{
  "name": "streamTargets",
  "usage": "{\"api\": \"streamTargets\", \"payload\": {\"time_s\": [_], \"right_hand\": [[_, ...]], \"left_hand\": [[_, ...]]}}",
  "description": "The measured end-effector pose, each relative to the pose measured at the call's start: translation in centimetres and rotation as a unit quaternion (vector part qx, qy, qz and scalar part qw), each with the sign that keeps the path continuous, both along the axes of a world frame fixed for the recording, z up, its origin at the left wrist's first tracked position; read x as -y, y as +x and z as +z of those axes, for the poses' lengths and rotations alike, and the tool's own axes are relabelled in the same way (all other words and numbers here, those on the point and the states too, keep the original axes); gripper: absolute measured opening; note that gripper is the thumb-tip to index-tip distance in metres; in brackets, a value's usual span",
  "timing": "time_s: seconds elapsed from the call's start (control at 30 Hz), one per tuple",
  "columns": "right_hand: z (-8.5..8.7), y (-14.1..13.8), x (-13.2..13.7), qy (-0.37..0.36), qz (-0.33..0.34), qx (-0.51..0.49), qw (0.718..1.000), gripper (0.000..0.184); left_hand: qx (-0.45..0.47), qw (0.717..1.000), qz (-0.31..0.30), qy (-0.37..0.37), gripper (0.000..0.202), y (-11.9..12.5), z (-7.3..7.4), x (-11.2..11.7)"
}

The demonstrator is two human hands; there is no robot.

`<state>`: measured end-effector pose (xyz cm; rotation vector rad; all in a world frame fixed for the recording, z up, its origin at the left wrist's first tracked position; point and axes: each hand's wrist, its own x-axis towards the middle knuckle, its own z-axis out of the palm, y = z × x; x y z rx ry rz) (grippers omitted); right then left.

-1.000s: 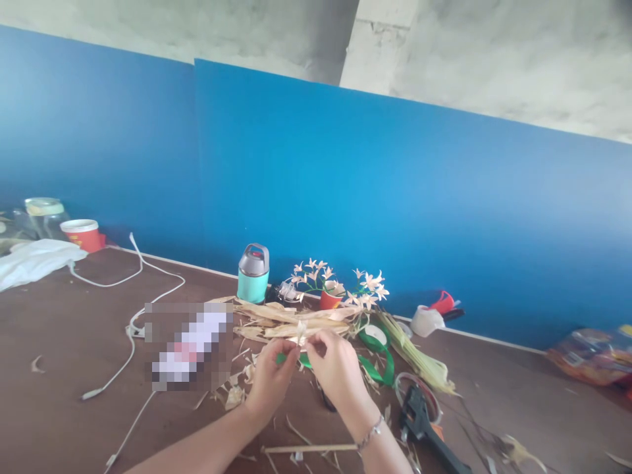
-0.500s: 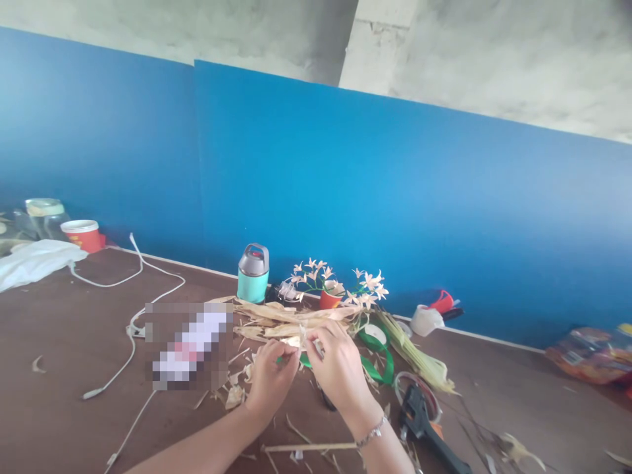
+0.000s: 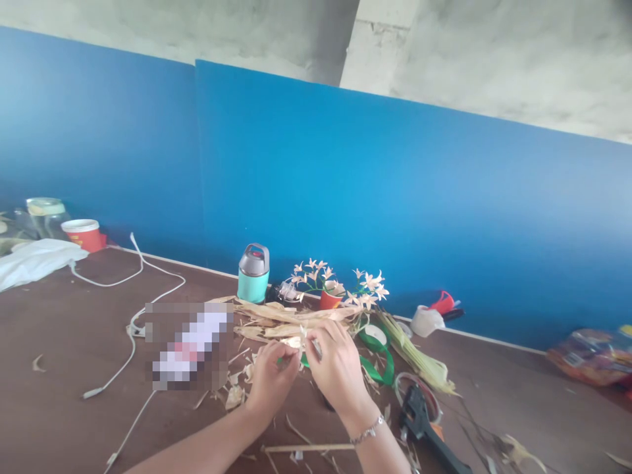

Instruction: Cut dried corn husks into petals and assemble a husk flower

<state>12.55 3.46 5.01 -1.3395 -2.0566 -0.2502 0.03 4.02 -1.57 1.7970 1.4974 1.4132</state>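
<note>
My left hand (image 3: 271, 378) and my right hand (image 3: 337, 370) meet over the brown table (image 3: 74, 342), both pinched on a small pale husk flower (image 3: 302, 337) with a green stem wrap (image 3: 305, 360). Just behind the hands lies a pile of dried corn husks (image 3: 286, 316). A cluster of finished pale husk flowers (image 3: 340, 283) stands in a small red cup (image 3: 328, 299) near the wall. Green ribbon (image 3: 378, 359) curls to the right of my right hand.
A teal flask (image 3: 253, 273) stands by the blue wall. A black glue gun (image 3: 424, 421) lies at the lower right beside a bundle of straw sticks (image 3: 415, 352). White cables (image 3: 133, 316), a red cup (image 3: 81, 234), a white tape holder (image 3: 427, 319) and husk scraps dot the table.
Both hands have kept their pinch on the small flower. The fingers shifted slightly, and the flower sits a little lower between them than a second ago.
</note>
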Motion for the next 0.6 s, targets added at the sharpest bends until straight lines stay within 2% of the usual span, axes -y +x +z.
{"api": "streamTargets", "payload": {"time_s": [0.23, 0.6], "right_hand": [[-0.42, 0.01, -0.14, 0.006, 0.010, 0.007, 1.000, 0.018], [-0.47, 0.01, -0.22, 0.020, 0.015, 0.014, 1.000, 0.016]], "left_hand": [[0.002, 1.000, -0.003, -0.005, 0.021, 0.00, -0.12, -0.06], [-0.054, 0.998, 0.003, 0.015, 0.020, -0.03, -0.23, -0.15]]}}
